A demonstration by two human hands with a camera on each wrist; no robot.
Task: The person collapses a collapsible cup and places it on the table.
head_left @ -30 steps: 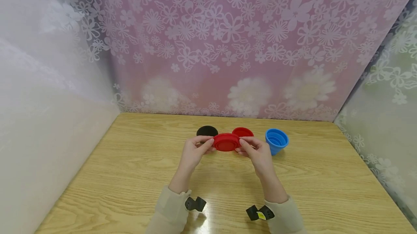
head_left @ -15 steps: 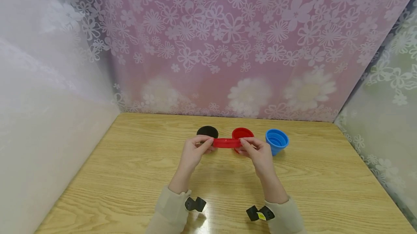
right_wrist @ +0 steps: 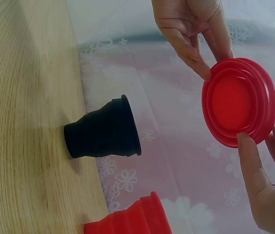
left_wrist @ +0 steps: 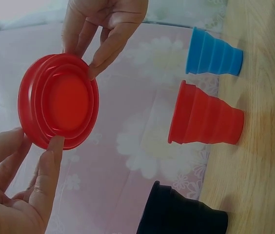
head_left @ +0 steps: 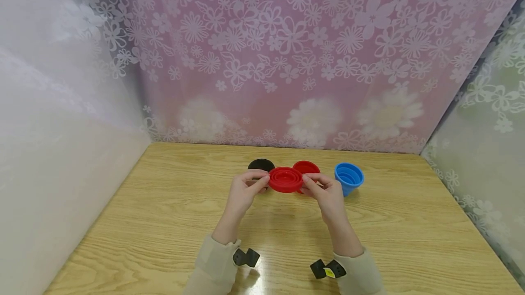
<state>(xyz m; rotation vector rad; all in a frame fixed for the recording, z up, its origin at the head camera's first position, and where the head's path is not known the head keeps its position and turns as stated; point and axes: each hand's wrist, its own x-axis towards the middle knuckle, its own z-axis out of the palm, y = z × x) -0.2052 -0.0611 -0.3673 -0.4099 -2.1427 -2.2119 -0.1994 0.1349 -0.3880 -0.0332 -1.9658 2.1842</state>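
A collapsed red folding cup [head_left: 285, 180], flattened into a ringed disc, is held in the air above the table. My left hand [head_left: 242, 191] pinches its left edge between thumb and fingers; my right hand [head_left: 328, 194] pinches the opposite edge. In the head view the nested rings face up toward the camera. Both wrist views show the flat base side of the cup [left_wrist: 68, 102], with a thumb on its rim. Behind it stand an expanded black cup [right_wrist: 103, 127] and an expanded red cup [left_wrist: 206, 114], both partly hidden in the head view.
An expanded blue cup [head_left: 348, 179] stands upright on the wooden table [head_left: 172, 213], to the right of the red one. A flowered pink curtain [head_left: 279, 58] hangs behind the table, with pale sheets at both sides. Each sleeve carries a small black wrist device [head_left: 246, 257].
Between my fingers the collapsed cup has turned, from its base side through edge-on to its ringed inside facing the head camera. Both hands stay almost in place; the standing cups have not moved.
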